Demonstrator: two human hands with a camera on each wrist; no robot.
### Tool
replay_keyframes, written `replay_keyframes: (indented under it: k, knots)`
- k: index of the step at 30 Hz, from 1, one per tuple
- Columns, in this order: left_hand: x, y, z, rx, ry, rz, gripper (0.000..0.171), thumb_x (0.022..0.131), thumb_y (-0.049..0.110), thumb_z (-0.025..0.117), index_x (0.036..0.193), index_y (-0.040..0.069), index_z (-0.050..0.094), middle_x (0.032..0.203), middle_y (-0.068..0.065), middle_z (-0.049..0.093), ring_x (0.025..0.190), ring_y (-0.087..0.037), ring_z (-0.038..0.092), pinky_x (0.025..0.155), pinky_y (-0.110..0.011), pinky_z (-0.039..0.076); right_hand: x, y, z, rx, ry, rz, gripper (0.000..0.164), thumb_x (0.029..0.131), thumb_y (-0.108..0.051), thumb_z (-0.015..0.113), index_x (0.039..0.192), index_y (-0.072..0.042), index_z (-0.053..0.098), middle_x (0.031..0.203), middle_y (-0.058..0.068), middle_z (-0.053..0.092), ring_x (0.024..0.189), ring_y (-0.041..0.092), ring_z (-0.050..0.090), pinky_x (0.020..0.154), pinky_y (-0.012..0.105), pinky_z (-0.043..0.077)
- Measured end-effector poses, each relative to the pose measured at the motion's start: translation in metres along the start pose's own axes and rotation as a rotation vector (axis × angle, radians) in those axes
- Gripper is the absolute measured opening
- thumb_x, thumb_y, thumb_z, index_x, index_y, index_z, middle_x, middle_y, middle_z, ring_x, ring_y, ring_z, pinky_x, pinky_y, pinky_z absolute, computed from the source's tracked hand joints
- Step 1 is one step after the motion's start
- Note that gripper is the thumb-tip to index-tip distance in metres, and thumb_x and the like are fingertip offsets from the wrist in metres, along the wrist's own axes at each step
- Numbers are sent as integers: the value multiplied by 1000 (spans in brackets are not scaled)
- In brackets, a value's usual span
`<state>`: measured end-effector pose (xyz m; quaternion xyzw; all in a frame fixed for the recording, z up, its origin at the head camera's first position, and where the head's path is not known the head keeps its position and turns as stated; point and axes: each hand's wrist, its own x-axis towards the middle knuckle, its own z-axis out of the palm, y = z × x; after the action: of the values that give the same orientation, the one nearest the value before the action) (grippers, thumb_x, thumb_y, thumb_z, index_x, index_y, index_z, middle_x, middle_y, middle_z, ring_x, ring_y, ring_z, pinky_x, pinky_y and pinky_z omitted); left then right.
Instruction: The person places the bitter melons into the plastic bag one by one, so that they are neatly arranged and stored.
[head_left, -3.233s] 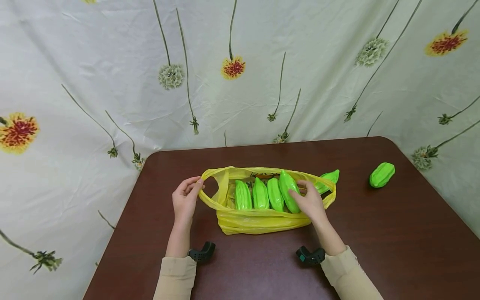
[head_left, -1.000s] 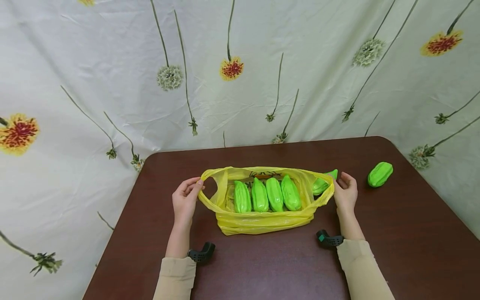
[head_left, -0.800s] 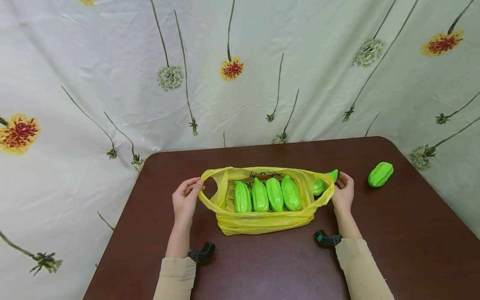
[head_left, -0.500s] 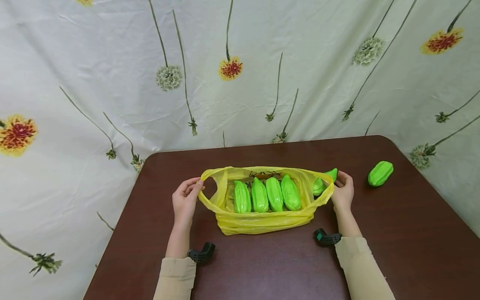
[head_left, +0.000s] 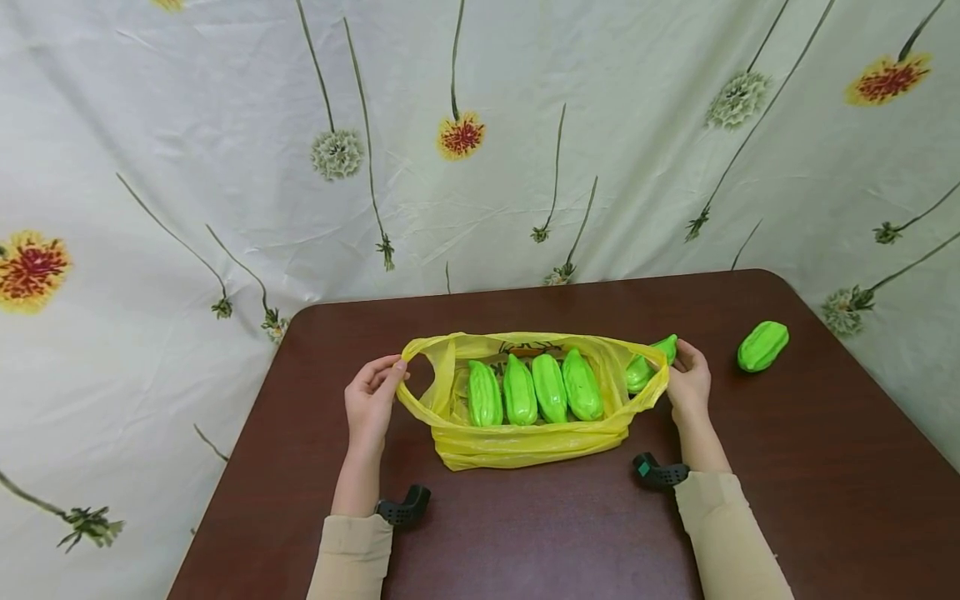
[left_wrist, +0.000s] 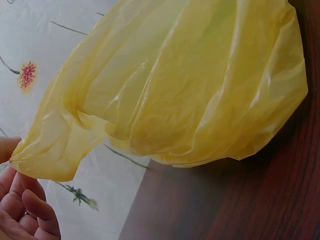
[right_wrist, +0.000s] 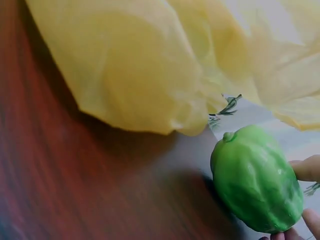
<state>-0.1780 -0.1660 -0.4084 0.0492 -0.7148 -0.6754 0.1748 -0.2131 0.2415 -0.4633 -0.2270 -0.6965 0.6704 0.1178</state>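
A yellow plastic bag lies on its side with its mouth held wide. Several bright green, ridged, oblong fruits lie in a row inside it. My left hand pinches the bag's left handle between thumb and fingers; the left wrist view shows the handle's tip in the grip. My right hand is at the bag's right handle, its thumb and fingers around the end of another green ridged fruit just outside the bag. In the head view that handle partly hides this fruit.
One more green fruit lies farther right on the dark brown table. A white flowered cloth hangs behind the table's back edge. Each wrist carries a black camera band.
My right hand has let go of a green fruit inside the bag and moved right, to the fruit by the right handle. The left hand keeps its place on the left handle.
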Motion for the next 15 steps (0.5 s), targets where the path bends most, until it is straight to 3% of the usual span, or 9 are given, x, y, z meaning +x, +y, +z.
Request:
replay_keyframes:
  k: [8,15]
  knots:
    - [0,-1,0,6,1,4,26,90,10,64,107,-9,64,75,-8,67,61,-8,54,53,-17,39,4,-4,-6,26,85,-10,64,86,0,59,144,-7,34,143,13,37,128,27,37,99,36,37]
    - [0,-1,0,7,0,3,25,90,10,64,107,-9,65,78,-14,67,61,-8,53,53,-17,39,2,-15,-13,66,165,-18,63,84,-16,70,140,-11,43,134,9,43,119,21,42,97,31,38]
